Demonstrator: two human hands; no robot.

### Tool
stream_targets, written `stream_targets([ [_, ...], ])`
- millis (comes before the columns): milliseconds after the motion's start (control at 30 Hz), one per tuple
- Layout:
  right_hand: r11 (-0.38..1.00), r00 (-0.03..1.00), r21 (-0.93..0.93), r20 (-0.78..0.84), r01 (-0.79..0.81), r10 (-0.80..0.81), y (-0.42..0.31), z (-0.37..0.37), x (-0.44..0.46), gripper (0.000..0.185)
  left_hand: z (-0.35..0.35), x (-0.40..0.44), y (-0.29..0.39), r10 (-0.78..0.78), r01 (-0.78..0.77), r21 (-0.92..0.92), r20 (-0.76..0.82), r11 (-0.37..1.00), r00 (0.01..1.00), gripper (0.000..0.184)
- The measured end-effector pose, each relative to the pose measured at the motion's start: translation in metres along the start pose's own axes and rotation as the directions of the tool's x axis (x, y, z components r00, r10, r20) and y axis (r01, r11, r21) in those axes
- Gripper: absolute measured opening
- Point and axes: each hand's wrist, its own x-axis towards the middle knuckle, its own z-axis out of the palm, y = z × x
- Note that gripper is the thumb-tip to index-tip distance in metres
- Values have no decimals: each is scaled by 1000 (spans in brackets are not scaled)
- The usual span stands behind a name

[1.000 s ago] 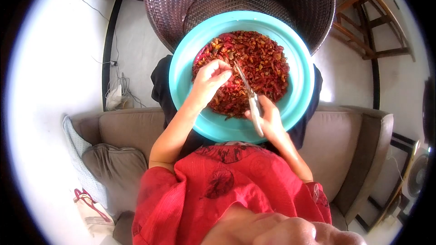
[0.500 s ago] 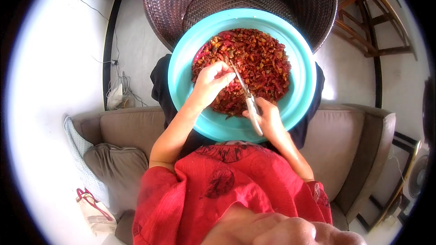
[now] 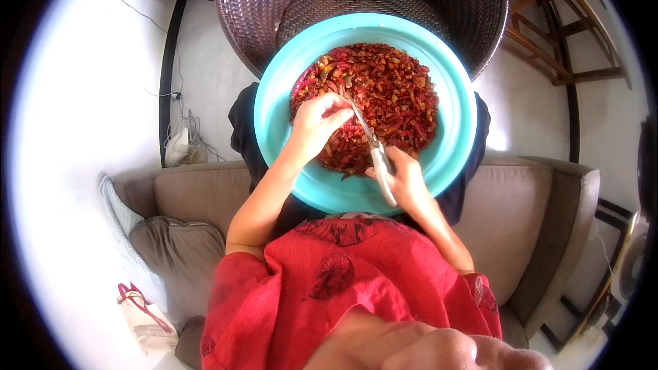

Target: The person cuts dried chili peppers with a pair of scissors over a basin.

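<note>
A wide turquoise basin (image 3: 274, 106) rests on my lap, filled in its middle with cut red dried chilies (image 3: 394, 96). My right hand (image 3: 404, 178) is wrapped round the white handles of a pair of scissors (image 3: 379, 161), whose blades point up and left over the chilies. At the blade tips, my left hand (image 3: 322, 120) is closed in a pinch above the left part of the heap. Whatever lies between its fingertips is too small to make out.
Beyond the basin stands a large dark woven basket (image 3: 247, 20) with a few red bits inside. A wooden stool (image 3: 548, 27) is at the upper right. Behind me are a brown sofa (image 3: 510, 192) and a cushion (image 3: 178, 253); cables lie on the floor at left.
Over the last second the scissors' blades have swung slightly left, nearer the fingertips of my left hand, and look closer together. My hands have otherwise hardly moved.
</note>
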Motion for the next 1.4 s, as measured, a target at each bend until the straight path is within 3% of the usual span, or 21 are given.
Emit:
stream_targets([
  [100,1000,1000,-8,1,-3,3,-1,1,0,41,-4,8,6,266,-186,361,-187,914,946,16],
  [200,1000,1000,10,-9,-2,2,-2,6,-2,44,-11,17,10,482,-220,815,-82,536,872,31],
  [233,999,998,-22,-58,23,-24,-3,6,-3,45,-10,20,11,483,-215,817,-87,536,871,31],
  [300,997,993,-56,-99,59,-65,-4,5,-5,47,-8,28,15,504,-195,932,15,307,864,35],
  [333,1000,997,-12,-73,26,-27,-3,4,-5,48,-9,31,17,507,-189,934,9,305,862,35],
  [433,998,999,62,-26,-22,23,0,1,-5,50,-7,44,28,322,-143,926,24,351,946,20],
  [567,994,998,93,14,-54,53,-4,0,-5,51,-14,50,15,422,-225,931,87,289,903,17],
  [667,994,998,108,-64,-7,13,4,5,-5,51,-12,43,14,472,-255,909,75,331,878,15],
  [733,993,997,119,-71,-10,19,8,4,-4,51,-11,35,23,239,-110,710,-84,696,967,16],
  [767,991,997,131,-76,-14,24,10,3,-3,52,-12,33,21,238,-110,710,-83,696,968,16],
  [833,991,997,135,-72,-9,19,13,3,-2,52,-16,28,18,109,-95,218,-52,971,993,14],
  [867,990,998,139,-68,-3,13,13,3,-2,52,-18,24,17,109,-96,216,-53,972,993,14],
  [967,984,997,164,-23,-73,78,1,3,-3,53,-19,13,22,-142,145,-41,77,989,987,20],
  [1067,999,999,37,-27,-34,35,-11,-1,-4,55,-18,12,14,-119,127,-166,55,978,991,20],
  [1200,998,998,-60,-55,-13,10,-11,1,-4,56,-14,10,14,-85,87,-60,50,994,995,23],
  [1300,998,997,-66,-77,-24,19,-7,4,-1,56,-10,10,6,70,-72,32,58,997,996,26],
  [1400,1000,998,11,-63,-24,25,-1,6,1,56,-8,8,13,18,-18,10,64,1000,998,26],
])
